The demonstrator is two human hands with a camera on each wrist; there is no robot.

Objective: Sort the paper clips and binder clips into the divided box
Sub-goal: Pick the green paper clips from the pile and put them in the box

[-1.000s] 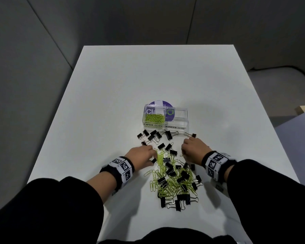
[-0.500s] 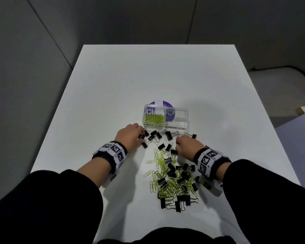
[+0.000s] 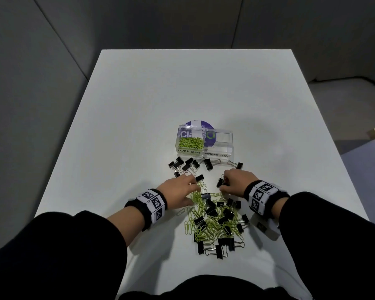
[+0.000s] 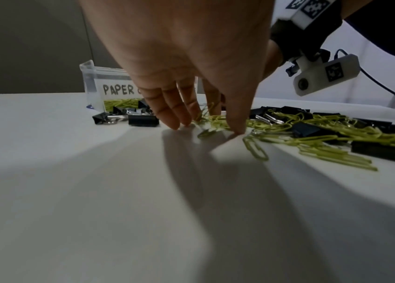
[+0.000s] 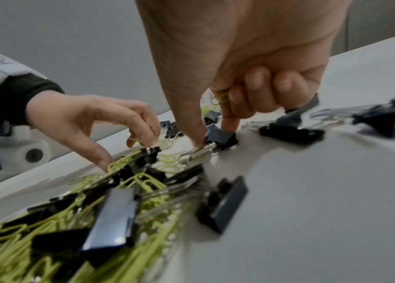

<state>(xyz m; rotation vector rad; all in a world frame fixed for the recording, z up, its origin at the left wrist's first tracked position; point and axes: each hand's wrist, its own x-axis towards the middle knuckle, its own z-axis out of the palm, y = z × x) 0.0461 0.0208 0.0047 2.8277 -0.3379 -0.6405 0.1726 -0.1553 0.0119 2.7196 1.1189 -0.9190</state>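
Observation:
The clear divided box (image 3: 229, 138) stands mid-table; its left cell, labelled PAPER CLIPS, holds green paper clips (image 3: 191, 142), and the right cell, labelled BINDER CLIPS, looks bare. A mixed pile of green paper clips and black binder clips (image 3: 214, 217) lies close to me. My left hand (image 3: 195, 191) reaches down onto the pile's far left edge, fingertips (image 4: 176, 124) touching the table and paper clips. My right hand (image 3: 222, 184) pinches a black binder clip (image 5: 223, 137) between thumb and forefinger at the pile's far right edge. Its curled fingers also hide something small.
A loose group of black binder clips (image 3: 183, 165) lies just in front of the box, with two more (image 3: 208, 163) to its right. A purple round label (image 3: 196, 124) shows behind the box. The white table (image 3: 139, 105) stretches far and to both sides.
My left hand went forward to the binder clips by the box and has come back to the pile's edge. My right hand has hardly moved.

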